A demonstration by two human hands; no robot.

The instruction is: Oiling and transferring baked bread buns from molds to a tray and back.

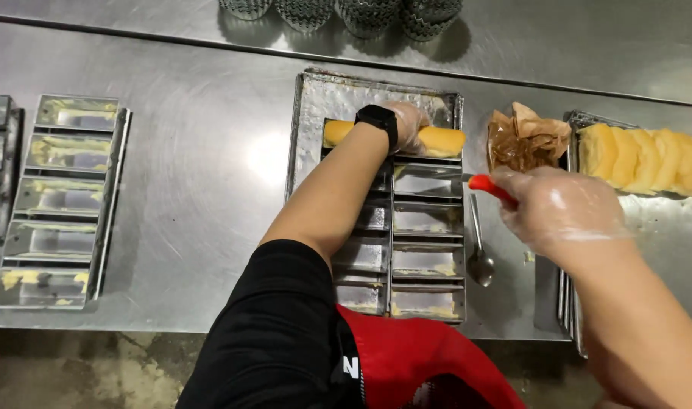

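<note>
Golden long bread roll (441, 141), soft, under left hand (406, 125) grip, right hand (558, 208) pinching red-handled knife (491, 188)

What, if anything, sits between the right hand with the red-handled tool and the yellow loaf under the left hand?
Nothing visible blocks it. The right hand holds the red-handled tool just right of the yellow loaf, which the left hand rests on. Only the open loaf tins and a spoon lie below.
</note>
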